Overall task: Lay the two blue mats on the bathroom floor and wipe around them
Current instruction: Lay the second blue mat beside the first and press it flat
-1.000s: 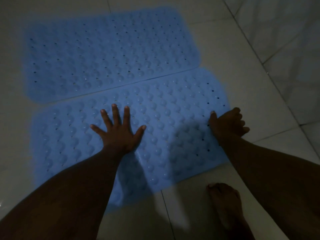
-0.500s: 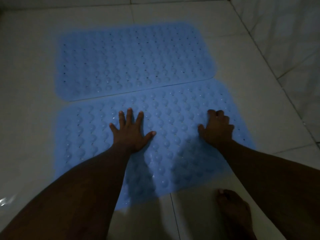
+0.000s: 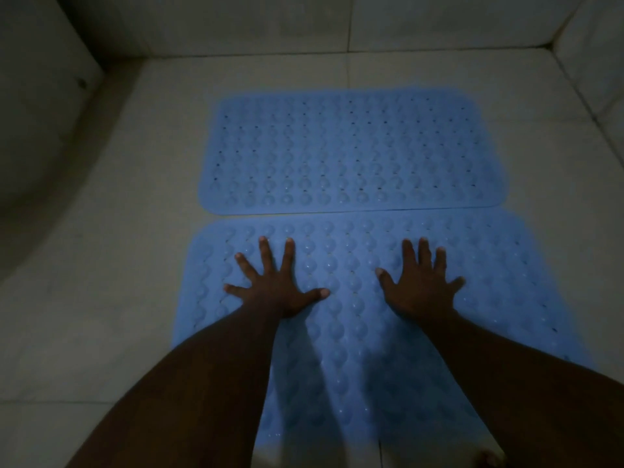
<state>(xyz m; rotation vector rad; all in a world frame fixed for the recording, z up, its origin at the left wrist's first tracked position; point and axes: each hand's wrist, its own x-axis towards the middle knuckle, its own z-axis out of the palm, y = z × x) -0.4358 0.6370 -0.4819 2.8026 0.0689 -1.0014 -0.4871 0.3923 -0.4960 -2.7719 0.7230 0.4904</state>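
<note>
Near mat point(image 3: 351, 298) and far mat point(image 3: 351, 153) lie flat on the tiled floor point(image 3: 118, 298), long edges side by side with only a thin seam between them. The far one sits toward the back wall point(image 3: 270, 21); the near one is under both hands.

The left hand point(image 3: 277, 288) is palm down on the near mat's left half, fingers straight and splayed wide. The right hand point(image 3: 418, 288) lies the same way on the right half. Neither grips anything; they rest or press flat on the surface.

Both are covered in rows of round bumps and small holes, which suggests thin, soft rubber or plastic: light, floppy and likely to droop if lifted by one point. The bumps may be suction cups that cling to smooth tile. To nudge one, flat palms sliding it would probably serve. To lift one, a pinch at a corner or along a short edge, peeling upward, seems the safest hold. If wet, the surface could be slippery.

Laying looks about done. No cloth is in view for the wiping.
</note>
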